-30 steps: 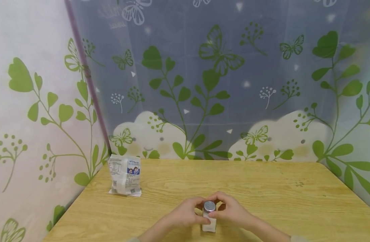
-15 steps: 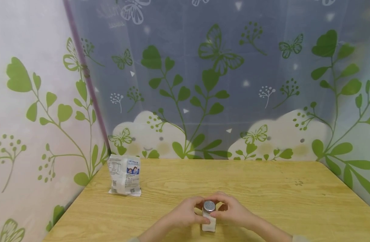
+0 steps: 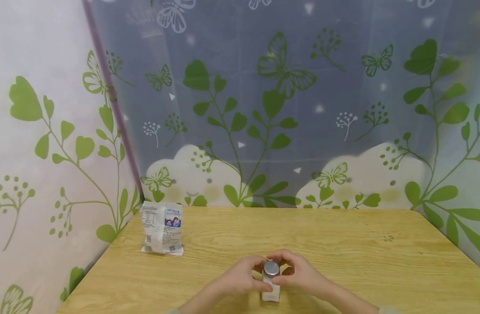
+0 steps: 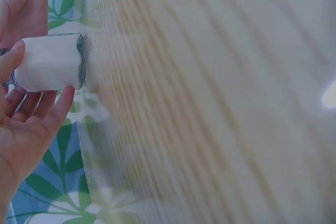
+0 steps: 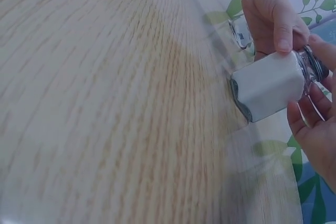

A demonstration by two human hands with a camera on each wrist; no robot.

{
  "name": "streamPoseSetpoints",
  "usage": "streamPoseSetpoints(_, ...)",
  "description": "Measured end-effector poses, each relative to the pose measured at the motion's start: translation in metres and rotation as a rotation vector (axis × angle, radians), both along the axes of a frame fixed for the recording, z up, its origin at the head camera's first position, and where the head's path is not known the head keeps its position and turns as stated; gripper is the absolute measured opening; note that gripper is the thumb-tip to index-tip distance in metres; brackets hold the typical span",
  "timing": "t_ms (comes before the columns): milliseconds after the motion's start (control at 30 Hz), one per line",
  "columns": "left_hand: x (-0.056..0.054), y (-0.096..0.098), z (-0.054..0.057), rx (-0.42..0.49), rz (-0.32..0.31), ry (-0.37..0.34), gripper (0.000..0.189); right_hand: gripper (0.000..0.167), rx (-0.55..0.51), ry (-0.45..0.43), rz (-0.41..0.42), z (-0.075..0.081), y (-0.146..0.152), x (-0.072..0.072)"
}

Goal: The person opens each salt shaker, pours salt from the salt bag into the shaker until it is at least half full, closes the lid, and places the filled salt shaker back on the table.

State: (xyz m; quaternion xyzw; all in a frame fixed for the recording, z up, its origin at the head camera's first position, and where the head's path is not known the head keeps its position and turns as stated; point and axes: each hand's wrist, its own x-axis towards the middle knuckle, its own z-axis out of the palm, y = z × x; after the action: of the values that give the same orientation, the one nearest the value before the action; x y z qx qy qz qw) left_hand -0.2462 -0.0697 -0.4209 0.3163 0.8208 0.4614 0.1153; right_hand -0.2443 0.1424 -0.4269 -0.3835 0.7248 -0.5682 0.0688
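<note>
A small glass salt shaker [image 3: 270,294] full of white powder stands upright at the front of the table, between both hands. Its silver lid [image 3: 272,268] has holes in the top. My left hand [image 3: 240,275] grips the glass body from the left, thumb across its near face. From the right, my right hand [image 3: 303,274] pinches around the lid, its thumb at the lid's near edge. In the left wrist view the shaker [image 4: 50,64] shows its white filling above the left fingers. The right wrist view shows the right fingertips [image 5: 296,116] near the shaker's neck.
A white printed packet [image 3: 162,229] with a blue picture stands at the table's back left. The wood-grain table [image 3: 342,244] runs back to a hanging cloth [image 3: 224,109] printed with leaves and butterflies. A second pale cloth [image 3: 47,174] hangs along the left side.
The right fingers shift slightly around the lid. The shaker, the left hand and the packet stay in place.
</note>
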Motion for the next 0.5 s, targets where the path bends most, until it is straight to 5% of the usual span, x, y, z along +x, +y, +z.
streamPoseSetpoints(167,-0.0008,-0.0004,-0.0005,-0.004,0.001,-0.006,0.033,0.033,-0.023,0.03,0.057,-0.0008,0.0024,-0.0002)
streamPoseSetpoints(500,-0.0011,-0.0002,-0.0005,0.006,-0.012,-0.011,0.032,0.03,-0.018,-0.029,0.011,0.0033,-0.0002,0.0023)
